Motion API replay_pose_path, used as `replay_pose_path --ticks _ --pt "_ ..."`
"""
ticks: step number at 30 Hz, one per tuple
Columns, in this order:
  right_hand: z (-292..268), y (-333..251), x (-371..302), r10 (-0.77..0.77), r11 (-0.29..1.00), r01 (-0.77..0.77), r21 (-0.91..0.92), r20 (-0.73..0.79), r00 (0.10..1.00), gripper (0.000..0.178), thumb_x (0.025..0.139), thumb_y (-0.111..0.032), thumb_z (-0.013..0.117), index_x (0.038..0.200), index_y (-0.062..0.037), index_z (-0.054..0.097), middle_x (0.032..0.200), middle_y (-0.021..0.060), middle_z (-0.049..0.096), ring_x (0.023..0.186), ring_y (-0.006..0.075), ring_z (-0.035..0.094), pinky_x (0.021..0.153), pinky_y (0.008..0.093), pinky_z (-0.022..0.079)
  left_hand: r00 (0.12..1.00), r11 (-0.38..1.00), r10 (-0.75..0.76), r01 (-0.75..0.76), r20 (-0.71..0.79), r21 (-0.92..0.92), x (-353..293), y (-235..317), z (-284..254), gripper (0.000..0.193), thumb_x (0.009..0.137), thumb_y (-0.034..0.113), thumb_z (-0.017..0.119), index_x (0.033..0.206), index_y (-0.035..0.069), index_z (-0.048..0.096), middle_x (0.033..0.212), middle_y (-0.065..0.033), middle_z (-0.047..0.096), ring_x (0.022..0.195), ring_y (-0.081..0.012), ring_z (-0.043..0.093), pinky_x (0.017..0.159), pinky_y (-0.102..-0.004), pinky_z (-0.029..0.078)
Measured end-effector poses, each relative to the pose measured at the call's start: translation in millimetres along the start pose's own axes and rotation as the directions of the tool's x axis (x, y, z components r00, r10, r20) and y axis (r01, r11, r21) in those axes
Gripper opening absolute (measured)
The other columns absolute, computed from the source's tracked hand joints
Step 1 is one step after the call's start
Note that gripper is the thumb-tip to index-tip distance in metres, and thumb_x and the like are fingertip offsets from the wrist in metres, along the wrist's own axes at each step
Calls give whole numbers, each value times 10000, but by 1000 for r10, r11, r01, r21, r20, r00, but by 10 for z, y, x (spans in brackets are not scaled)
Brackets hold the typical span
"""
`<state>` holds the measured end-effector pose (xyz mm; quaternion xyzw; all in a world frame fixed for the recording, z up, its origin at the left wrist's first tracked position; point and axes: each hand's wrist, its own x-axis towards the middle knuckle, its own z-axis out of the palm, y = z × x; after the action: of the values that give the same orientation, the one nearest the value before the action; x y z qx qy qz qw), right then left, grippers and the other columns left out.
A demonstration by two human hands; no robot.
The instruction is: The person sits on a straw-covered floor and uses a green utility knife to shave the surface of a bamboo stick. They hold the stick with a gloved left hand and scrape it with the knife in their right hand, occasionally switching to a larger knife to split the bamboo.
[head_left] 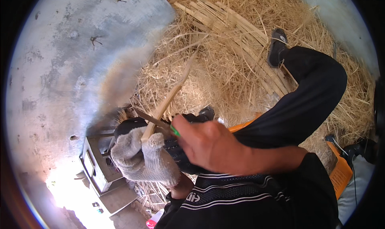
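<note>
My left hand point(144, 158), in a pale knitted glove, is closed around the lower end of a long, pale split strip point(170, 95) that looks like bamboo or wood. The strip slants up and away to the right, narrowing toward its far end. In my bare right hand point(212, 144) is a knife; a bit of green shows at its handle. Its dark blade point(149, 116) points left and lies across the strip, just above the gloved fingers. Motion slightly blurs the right hand.
Pale shavings point(196, 76) cover the floor. Long split strips point(236, 32) lie in a pile ahead, near my outstretched leg point(313, 80). A worn wall point(80, 56) rises at left above a small wooden frame point(98, 164). An orange plastic chair point(341, 177) stands at right.
</note>
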<state>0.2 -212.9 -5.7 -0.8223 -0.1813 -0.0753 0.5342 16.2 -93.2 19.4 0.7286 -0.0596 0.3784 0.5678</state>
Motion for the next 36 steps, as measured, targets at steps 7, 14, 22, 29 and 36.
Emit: replay_pose_path --ticks 7,14,22,29,36 --pt "157 559 73 131 973 -146 -178 -98 987 147 930 -94 574 1030 -12 503 510 163 543 482 353 628 434 461 487 999 993 32 -35 -24 -113 -51 -63 77 352 783 90 800 905 -1 482 663 -135 629 592 -147 596 606 -246 498" --pt "-84 13 -9 2 1000 -3 -9 -14 1000 181 918 -110 606 1033 -13 505 537 186 564 486 361 630 445 461 482 993 993 84 -90 -79 -72 -98 -124 37 328 799 102 799 874 1 496 815 -114 607 572 -157 593 557 -226 476" --pt "223 690 126 70 962 -109 -250 -160 985 161 971 -152 571 1012 -6 517 518 196 535 497 408 608 454 468 482 998 999 -30 31 54 -17 -21 -6 -91 256 803 40 767 882 -22 531 727 -123 613 632 -125 598 594 -238 495" --pt "-9 617 252 82 991 -82 106 3 997 183 1007 -189 536 1031 -10 507 533 218 534 511 431 592 463 507 448 975 988 136 -146 173 49 50 -10 -199 185 849 29 742 974 -17 612 958 -133 643 832 -201 651 708 -288 557" --pt "-93 -157 -26 -21 998 20 62 18 1000 250 983 -175 536 1112 34 487 581 233 583 566 394 647 508 485 512 993 996 89 -91 83 18 -57 56 -92 146 850 58 748 909 1 628 942 -130 661 891 -220 635 746 -288 535"
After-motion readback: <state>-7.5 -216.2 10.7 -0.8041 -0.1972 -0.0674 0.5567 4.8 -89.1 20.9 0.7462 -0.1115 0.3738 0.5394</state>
